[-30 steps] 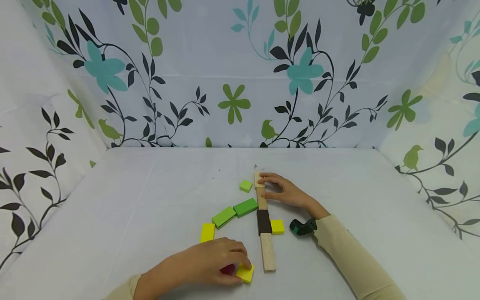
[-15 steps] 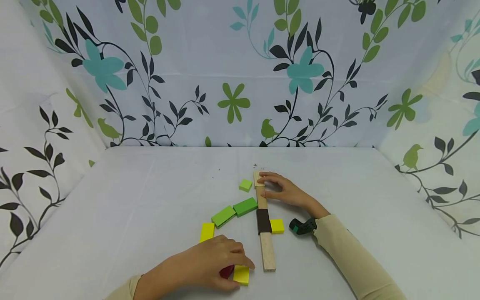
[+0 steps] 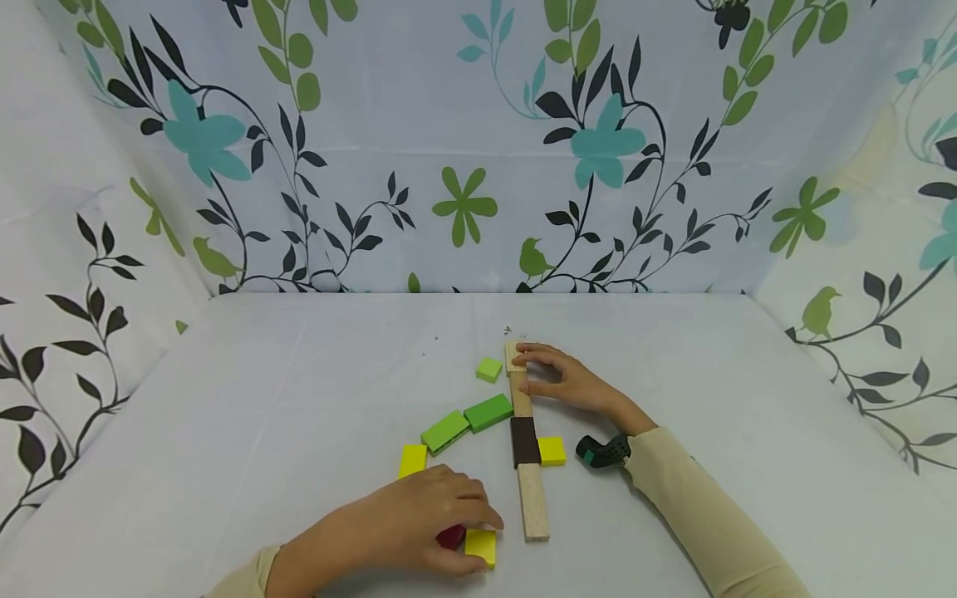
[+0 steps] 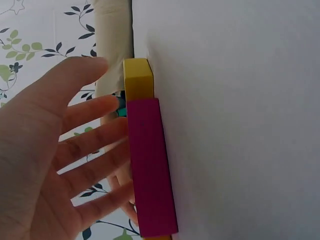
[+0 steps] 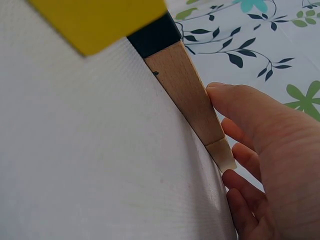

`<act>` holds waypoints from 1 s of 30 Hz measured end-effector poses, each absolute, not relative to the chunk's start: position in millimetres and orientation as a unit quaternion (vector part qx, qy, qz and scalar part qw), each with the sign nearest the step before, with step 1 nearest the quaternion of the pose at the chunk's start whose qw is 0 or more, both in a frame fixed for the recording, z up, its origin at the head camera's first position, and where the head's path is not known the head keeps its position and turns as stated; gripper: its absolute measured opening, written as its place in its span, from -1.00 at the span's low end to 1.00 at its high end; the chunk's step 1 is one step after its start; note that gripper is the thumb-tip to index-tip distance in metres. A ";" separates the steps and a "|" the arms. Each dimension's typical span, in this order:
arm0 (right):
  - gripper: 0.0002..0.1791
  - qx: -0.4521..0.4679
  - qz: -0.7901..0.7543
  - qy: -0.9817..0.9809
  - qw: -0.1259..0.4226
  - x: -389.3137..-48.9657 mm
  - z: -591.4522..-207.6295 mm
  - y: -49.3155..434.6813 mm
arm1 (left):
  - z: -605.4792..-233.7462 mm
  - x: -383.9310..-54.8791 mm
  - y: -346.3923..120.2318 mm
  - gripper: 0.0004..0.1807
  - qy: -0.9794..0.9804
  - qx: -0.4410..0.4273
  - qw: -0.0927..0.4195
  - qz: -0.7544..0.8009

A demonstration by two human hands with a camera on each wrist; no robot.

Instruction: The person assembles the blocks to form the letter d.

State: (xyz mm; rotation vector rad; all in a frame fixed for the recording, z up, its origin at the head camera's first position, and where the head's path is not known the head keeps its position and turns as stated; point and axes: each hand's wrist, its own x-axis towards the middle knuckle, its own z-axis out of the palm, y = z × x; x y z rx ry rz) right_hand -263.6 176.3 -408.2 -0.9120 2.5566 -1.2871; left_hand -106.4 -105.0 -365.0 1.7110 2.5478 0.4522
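In the head view, the left hand (image 3: 414,519) arches over a magenta block (image 3: 451,539) and a yellow block (image 3: 481,548) at lower centre, while the right hand (image 3: 571,384) meets wooden blocks (image 3: 522,399) right of centre on the counter (image 3: 299,415). The left wrist view shows thumb and fingers spread apart, left of the magenta block mid-frame. In the right wrist view, right of centre, the thumb touches wood, fingers parted.

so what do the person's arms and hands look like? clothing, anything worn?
Left hand and right hand: no gloves. Left sleeve and right sleeve: plain beige, long. Curved black device with a green patch at the right cuff; fastening not visible.
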 end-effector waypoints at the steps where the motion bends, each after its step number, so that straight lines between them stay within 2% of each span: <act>1: -0.49 -0.303 -0.428 0.849 0.069 -263.6 -408.3 176.4 | -364.7 -107.3 -105.1 -0.69 0.820 0.552 0.015 0.152; 4: -0.50 -0.304 -0.430 0.847 0.070 -263.6 -407.8 176.3 | -363.9 -110.9 -105.2 -0.73 0.810 0.559 -0.015 0.176; 9: -0.50 -0.307 -0.435 0.843 0.069 -264.2 -408.5 175.2 | -360.8 -119.5 -104.2 -0.79 0.786 0.580 -0.099 0.188; 11: -0.49 -0.307 -0.437 0.843 0.071 -264.1 -409.2 173.8 | -358.7 -123.7 -103.8 -0.80 0.781 0.583 -0.113 0.190; 22: -0.51 -0.297 -0.437 0.845 0.083 -241.1 -378.0 164.8 | -346.0 -149.1 -112.3 -0.77 0.802 0.543 -0.120 0.217; 30: -0.52 -0.295 -0.442 0.843 0.081 -240.5 -378.2 167.7 | -347.3 -165.4 -119.7 -0.78 0.807 0.522 -0.121 0.249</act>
